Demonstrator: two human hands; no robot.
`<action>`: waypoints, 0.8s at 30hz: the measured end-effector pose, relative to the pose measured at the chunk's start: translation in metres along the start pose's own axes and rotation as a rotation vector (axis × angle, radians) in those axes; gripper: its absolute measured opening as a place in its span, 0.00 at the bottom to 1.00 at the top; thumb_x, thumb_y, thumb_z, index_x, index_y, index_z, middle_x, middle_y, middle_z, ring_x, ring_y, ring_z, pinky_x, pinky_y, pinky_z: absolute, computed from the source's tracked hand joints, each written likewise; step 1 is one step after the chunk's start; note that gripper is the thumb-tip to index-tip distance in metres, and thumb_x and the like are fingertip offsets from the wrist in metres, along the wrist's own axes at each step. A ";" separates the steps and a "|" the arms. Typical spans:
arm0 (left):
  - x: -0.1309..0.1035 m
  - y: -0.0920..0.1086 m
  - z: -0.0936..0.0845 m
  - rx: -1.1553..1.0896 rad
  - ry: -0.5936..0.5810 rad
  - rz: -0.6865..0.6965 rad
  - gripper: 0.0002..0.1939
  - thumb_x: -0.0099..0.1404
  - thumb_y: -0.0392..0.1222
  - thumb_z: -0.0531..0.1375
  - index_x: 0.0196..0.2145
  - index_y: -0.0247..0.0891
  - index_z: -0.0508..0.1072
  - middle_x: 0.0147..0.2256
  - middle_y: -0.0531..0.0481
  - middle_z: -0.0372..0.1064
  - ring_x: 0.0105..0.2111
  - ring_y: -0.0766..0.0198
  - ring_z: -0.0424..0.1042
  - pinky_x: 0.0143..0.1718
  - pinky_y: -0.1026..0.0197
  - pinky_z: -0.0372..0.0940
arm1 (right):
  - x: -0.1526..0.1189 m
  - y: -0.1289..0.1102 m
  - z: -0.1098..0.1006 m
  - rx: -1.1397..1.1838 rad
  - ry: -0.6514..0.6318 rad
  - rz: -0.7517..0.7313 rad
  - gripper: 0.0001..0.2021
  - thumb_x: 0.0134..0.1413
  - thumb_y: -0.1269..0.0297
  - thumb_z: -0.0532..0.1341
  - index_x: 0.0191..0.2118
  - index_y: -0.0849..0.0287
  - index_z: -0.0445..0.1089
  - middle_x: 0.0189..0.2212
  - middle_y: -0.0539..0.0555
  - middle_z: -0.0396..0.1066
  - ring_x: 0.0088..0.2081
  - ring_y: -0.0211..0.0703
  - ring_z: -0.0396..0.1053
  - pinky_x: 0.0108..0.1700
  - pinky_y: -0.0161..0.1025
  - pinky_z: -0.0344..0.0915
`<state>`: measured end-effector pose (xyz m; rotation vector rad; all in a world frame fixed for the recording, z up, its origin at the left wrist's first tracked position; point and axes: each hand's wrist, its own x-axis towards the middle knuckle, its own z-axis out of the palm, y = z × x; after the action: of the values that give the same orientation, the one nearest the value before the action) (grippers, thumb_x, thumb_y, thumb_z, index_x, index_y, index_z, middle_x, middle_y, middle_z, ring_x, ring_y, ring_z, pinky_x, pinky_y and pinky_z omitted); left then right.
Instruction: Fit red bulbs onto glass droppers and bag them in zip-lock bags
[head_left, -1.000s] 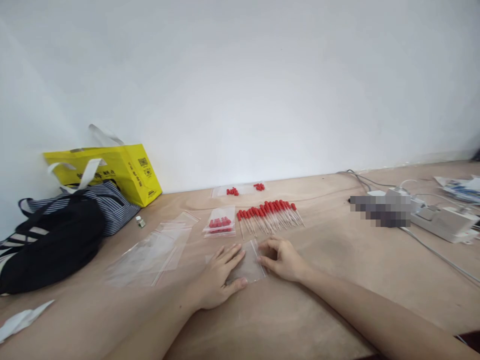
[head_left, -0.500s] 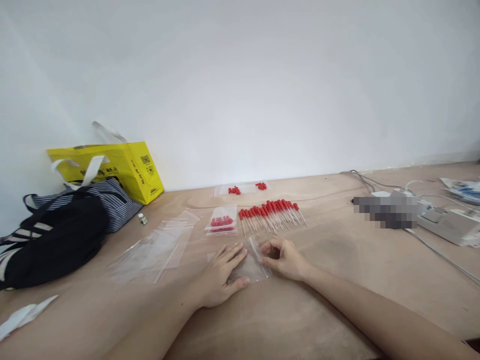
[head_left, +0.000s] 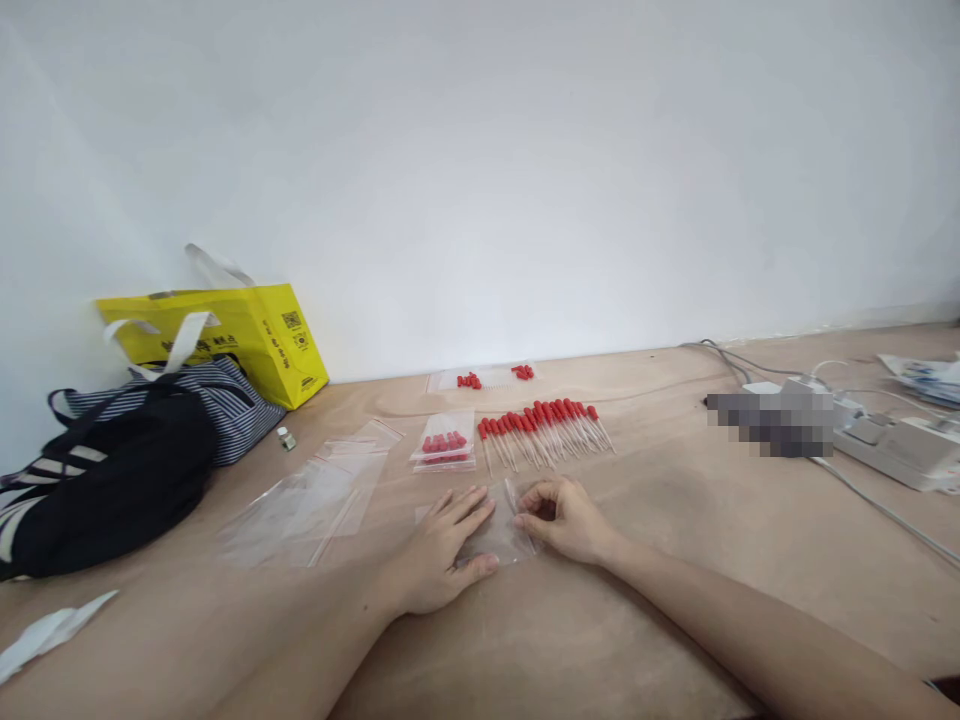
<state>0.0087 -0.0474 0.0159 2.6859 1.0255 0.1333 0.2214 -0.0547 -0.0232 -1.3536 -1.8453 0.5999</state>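
While L hand (head_left: 448, 550) lies open on clear bag (head_left: 495, 537), R hand (head_left: 525, 508) pinches its edge.

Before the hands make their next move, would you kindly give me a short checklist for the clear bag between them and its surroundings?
1. Left hand resting flat on the clear bag: ok.
2. Right hand at the bag's zip edge: ok.
3. Zip edge open or closed: cannot tell.
4. Red-topped droppers outside that bag: ok.
5. Loose clear bags on the left spread without overlap: not ok, they overlap.
6. White cable clear of the right hand: ok.
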 end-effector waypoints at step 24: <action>0.001 0.005 -0.004 0.011 -0.048 -0.024 0.30 0.62 0.56 0.47 0.58 0.39 0.50 0.60 0.45 0.40 0.59 0.55 0.41 0.57 0.45 0.39 | -0.003 -0.011 0.001 -0.030 0.055 -0.094 0.05 0.43 0.71 0.58 0.21 0.60 0.66 0.26 0.51 0.62 0.30 0.36 0.62 0.32 0.33 0.58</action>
<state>0.0116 -0.0492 0.0213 2.6719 1.0470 0.0585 0.2143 -0.0615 -0.0164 -1.2827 -1.8689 0.4834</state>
